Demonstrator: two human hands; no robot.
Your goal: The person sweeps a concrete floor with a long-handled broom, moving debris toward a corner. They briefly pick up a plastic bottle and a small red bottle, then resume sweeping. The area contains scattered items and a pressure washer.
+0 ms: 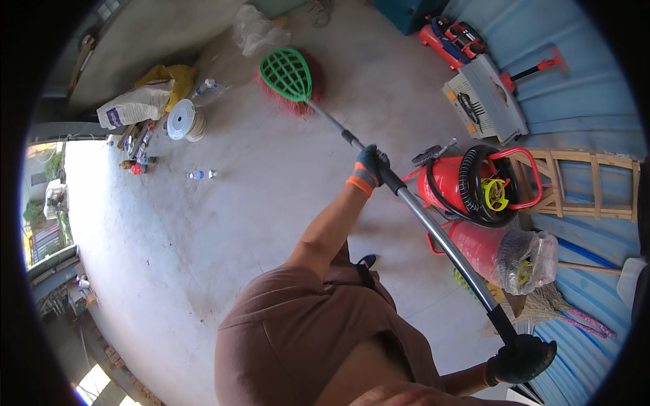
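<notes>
A long-handled broom [443, 240] slants across the view, its grey metal pole running from lower right to upper middle. Its head is a green plastic lattice [286, 73] over red bristles, down on the concrete floor. Partway along the pole, my left hand [370, 169], in a dark glove with an orange cuff, is closed around it. My right hand [521, 358], also dark-gloved, grips the black end of the handle at the lower right. A crumpled clear plastic sheet [259, 30] lies just beyond the broom head.
Along the blue corrugated wall stand a red wheeled tank [443, 183] with a black hose, a plastic-wrapped red tank [477, 250], a wooden ladder [575, 183], and a grey case [487, 98]. At left lie a cable spool [181, 120], sacks [139, 105] and a plastic bottle [201, 174].
</notes>
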